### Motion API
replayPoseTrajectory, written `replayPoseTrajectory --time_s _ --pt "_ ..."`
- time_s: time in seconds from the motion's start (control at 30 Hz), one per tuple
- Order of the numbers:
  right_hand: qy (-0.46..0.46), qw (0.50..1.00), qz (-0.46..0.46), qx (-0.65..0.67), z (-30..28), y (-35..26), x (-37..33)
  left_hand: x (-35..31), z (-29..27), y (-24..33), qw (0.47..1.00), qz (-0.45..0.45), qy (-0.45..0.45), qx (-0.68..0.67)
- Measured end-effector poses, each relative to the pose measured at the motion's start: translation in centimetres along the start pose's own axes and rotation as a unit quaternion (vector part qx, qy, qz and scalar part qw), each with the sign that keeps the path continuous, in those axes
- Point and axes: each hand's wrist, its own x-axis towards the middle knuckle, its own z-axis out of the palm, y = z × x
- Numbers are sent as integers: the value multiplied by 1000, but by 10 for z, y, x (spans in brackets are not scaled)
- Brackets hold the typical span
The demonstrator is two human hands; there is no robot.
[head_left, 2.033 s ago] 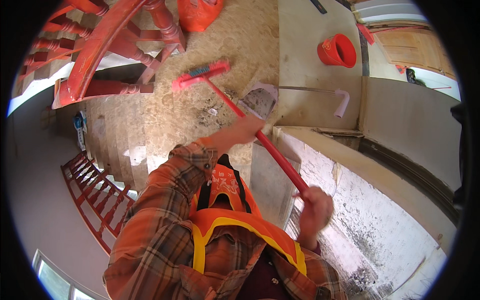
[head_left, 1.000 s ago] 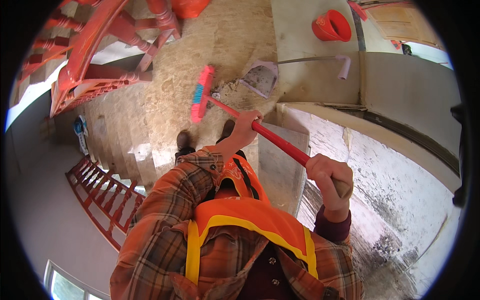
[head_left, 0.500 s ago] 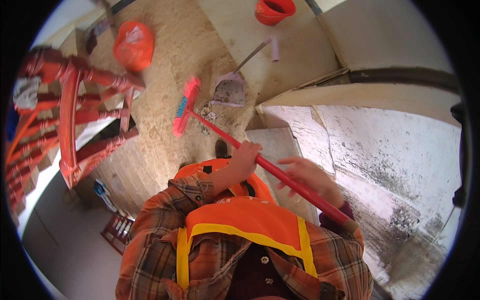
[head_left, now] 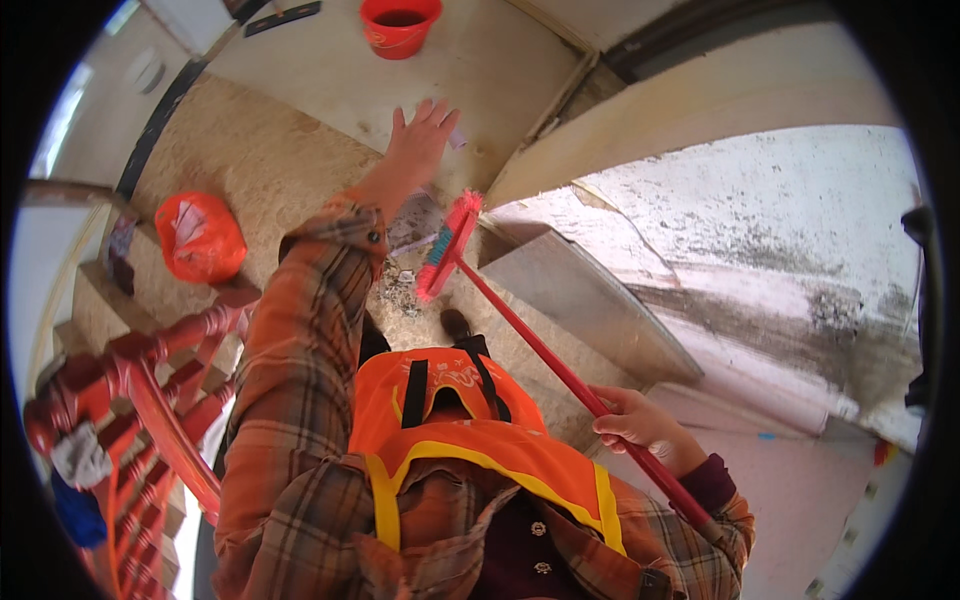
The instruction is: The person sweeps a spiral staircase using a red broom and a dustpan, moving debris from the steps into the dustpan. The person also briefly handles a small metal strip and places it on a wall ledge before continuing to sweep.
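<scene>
My right hand [head_left: 655, 432] is wrapped round the red handle of a broom [head_left: 535, 345]. The broom's pink and teal bristle head is at the floor, beside a pile of dirt and debris [head_left: 400, 285]. Stretched far forward, my left hand [head_left: 415, 150] has its fingers spread and holds nothing. It hovers close to the pale purple grip of a long-handled dustpan [head_left: 412, 222]. Most of the dustpan is hidden behind my left hand and sleeve; part of its pan shows between the sleeve and the broom head.
A red bucket [head_left: 400, 28] stands on the floor ahead, and an orange-red plastic bag [head_left: 200, 238] sits at the left. Red wooden railings [head_left: 165, 425] run along the left side. To the right, a grey board [head_left: 590, 300] leans by a stained white wall [head_left: 760, 230].
My left hand has let go of the broom handle and reached forward toward the dustpan. My right hand, loose before, now grips the handle. The view has turned, and the broom head has shifted rightward.
</scene>
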Motion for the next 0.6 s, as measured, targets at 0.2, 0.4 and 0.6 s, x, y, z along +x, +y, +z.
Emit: replayPoseTrajectory --time_s 0.2,0.4,0.6 --pt "73 996 -14 -40 54 75 58 11 27 -33 967 60 -248 28" --pt "112 990 63 57 73 172 151 -75 -14 -98 968 39 -246 0" --pt "225 955 -36 -192 68 184 165 -187 -106 -139 975 -126 -180 -20"
